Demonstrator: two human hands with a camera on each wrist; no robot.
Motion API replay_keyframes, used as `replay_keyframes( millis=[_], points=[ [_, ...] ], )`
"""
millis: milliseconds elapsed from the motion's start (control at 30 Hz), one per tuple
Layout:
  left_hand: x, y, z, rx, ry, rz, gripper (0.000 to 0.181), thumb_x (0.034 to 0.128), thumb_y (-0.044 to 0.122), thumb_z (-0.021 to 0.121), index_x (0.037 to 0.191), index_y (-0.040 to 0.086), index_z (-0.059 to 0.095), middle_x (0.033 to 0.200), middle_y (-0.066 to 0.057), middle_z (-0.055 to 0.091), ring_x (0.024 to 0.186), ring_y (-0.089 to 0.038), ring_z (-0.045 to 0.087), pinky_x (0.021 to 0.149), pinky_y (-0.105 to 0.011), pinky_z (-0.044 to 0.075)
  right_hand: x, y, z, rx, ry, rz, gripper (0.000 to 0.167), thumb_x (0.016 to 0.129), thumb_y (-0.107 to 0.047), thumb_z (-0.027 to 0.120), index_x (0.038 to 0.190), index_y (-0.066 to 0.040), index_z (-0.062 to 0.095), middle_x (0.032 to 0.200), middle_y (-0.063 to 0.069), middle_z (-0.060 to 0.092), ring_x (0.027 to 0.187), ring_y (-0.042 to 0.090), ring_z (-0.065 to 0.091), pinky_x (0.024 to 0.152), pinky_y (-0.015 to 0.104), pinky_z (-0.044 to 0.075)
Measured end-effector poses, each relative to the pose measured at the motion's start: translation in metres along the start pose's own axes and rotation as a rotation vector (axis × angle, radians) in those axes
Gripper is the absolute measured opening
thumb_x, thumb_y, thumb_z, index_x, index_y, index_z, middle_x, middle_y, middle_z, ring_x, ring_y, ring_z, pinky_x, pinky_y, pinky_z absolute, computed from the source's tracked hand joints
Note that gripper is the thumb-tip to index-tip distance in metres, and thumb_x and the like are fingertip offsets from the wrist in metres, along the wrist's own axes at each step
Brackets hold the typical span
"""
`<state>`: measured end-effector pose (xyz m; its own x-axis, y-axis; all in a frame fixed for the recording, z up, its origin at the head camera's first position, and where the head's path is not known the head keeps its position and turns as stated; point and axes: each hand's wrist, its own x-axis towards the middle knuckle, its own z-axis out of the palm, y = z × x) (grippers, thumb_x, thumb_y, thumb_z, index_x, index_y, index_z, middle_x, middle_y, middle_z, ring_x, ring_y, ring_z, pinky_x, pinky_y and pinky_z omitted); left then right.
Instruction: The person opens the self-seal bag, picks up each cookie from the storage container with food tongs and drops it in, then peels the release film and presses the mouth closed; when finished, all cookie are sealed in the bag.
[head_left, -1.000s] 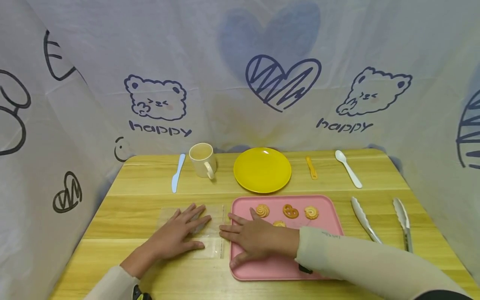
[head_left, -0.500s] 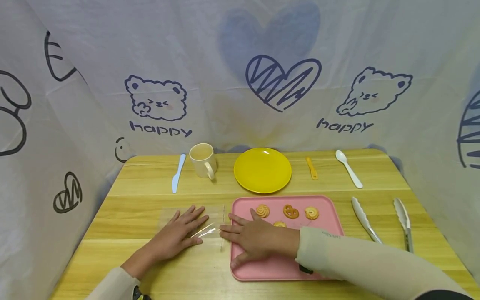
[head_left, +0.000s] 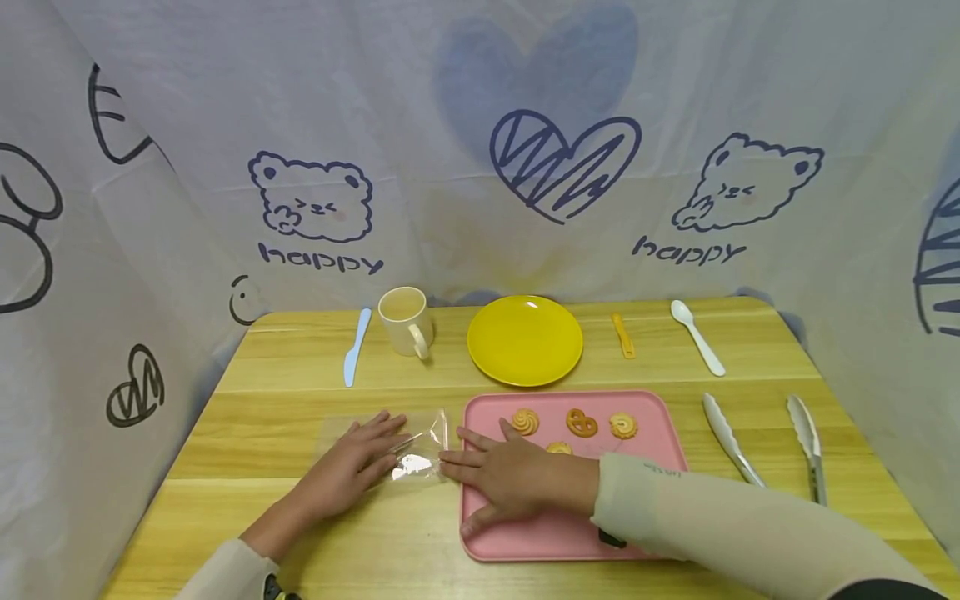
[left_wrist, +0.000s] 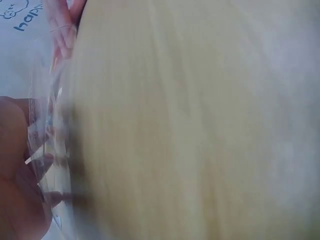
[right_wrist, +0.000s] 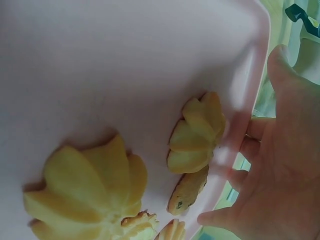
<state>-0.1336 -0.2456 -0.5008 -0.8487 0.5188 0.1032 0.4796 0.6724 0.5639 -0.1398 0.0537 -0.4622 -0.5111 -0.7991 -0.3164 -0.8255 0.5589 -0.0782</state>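
Note:
A clear plastic bag (head_left: 416, 467) lies on the wooden table, creased and shiny, its near side raised. My left hand (head_left: 352, 467) is on it, thumb drawn toward the fingers with plastic bunched between them. In the left wrist view, fingers show through the bag (left_wrist: 45, 130). My right hand (head_left: 510, 475) reaches over the left rim of the pink tray (head_left: 540, 546), fingers spread, fingertips by the bag's right edge. On the tray are a swirl cookie (head_left: 526, 422), a pretzel (head_left: 581, 422) and a flower-shaped cookie (head_left: 622, 426); the right arm hides others, some seen as yellow ridged cookies (right_wrist: 197, 132) in the right wrist view.
Along the back stand a light blue knife (head_left: 357, 347), a cream mug (head_left: 403, 321), a yellow plate (head_left: 525, 340), a small orange utensil (head_left: 623, 336) and a white spoon (head_left: 697, 337). Metal tongs (head_left: 806, 446) lie at the right. A printed curtain (head_left: 450, 167) surrounds the table.
My left thumb has moved up toward the fingers, which have drawn together. The bag's near edge has been pulled away from me and creased. The right hand has stayed put.

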Motion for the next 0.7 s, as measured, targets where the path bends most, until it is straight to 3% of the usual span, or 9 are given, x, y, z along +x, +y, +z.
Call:
replay_keyframes(
  millis=[100, 267, 367, 500, 633, 700],
  points=[
    [-0.0011, 0.0013, -0.0017, -0.088, 0.028, -0.028, 0.039, 0.1068, 0.020, 0.059, 0.145, 0.011, 0.061, 0.159, -0.012, 0.047, 0.152, -0.041, 0.030, 0.118, -0.074, 0.013, 0.0003, -0.0001, 0.0009, 0.004, -0.002, 0.000, 0.091, 0.090, -0.084, 0.041, 0.165, -0.034, 0.026, 0.171, -0.015, 0.018, 0.160, 0.021, 0.009, 0.119, 0.070, 0.022],
    [-0.0019, 0.0008, -0.0038, -0.223, 0.102, -0.024, 0.039, 0.1057, 0.017, 0.060, 0.144, 0.006, 0.061, 0.154, -0.012, 0.052, 0.150, -0.042, 0.034, 0.119, -0.071, 0.015, 0.0005, -0.0003, 0.0017, -0.004, 0.001, 0.003, 0.092, 0.090, -0.085, 0.041, 0.165, -0.033, 0.026, 0.171, -0.014, 0.019, 0.160, 0.021, 0.008, 0.119, 0.069, 0.022],
    [-0.0026, -0.0011, -0.0038, -0.295, 0.134, -0.021, 0.036, 0.1044, 0.013, 0.061, 0.140, 0.007, 0.065, 0.151, -0.011, 0.056, 0.148, -0.043, 0.036, 0.125, -0.045, 0.023, 0.0003, -0.0003, 0.0013, -0.004, 0.001, 0.004, 0.093, 0.090, -0.085, 0.041, 0.165, -0.033, 0.026, 0.171, -0.014, 0.019, 0.160, 0.021, 0.008, 0.119, 0.069, 0.022],
    [-0.0036, -0.0022, -0.0038, -0.411, 0.155, -0.050, 0.034, 0.1036, 0.012, 0.062, 0.137, 0.008, 0.066, 0.149, -0.011, 0.058, 0.148, -0.042, 0.035, 0.115, -0.011, 0.025, 0.0003, -0.0003, 0.0008, -0.002, -0.003, 0.004, 0.093, 0.090, -0.085, 0.041, 0.165, -0.033, 0.025, 0.171, -0.014, 0.019, 0.160, 0.021, 0.007, 0.119, 0.069, 0.022],
    [-0.0049, -0.0030, -0.0054, -0.513, 0.161, -0.076, 0.034, 0.1047, 0.012, 0.060, 0.138, 0.006, 0.065, 0.148, -0.013, 0.058, 0.149, -0.037, 0.035, 0.113, -0.010, 0.028, 0.0006, -0.0005, 0.0006, -0.004, -0.004, 0.001, 0.094, 0.090, -0.085, 0.041, 0.165, -0.033, 0.024, 0.171, -0.014, 0.019, 0.160, 0.021, 0.007, 0.119, 0.069, 0.023],
    [-0.0055, -0.0046, -0.0055, -0.546, 0.170, -0.056, 0.033, 0.1051, 0.009, 0.058, 0.137, 0.001, 0.064, 0.147, -0.017, 0.058, 0.149, -0.033, 0.037, 0.113, -0.012, 0.031, 0.0007, -0.0006, 0.0006, -0.001, -0.004, -0.001, 0.093, 0.090, -0.085, 0.041, 0.165, -0.033, 0.024, 0.171, -0.014, 0.018, 0.160, 0.021, 0.007, 0.119, 0.069, 0.023]
  ],
)
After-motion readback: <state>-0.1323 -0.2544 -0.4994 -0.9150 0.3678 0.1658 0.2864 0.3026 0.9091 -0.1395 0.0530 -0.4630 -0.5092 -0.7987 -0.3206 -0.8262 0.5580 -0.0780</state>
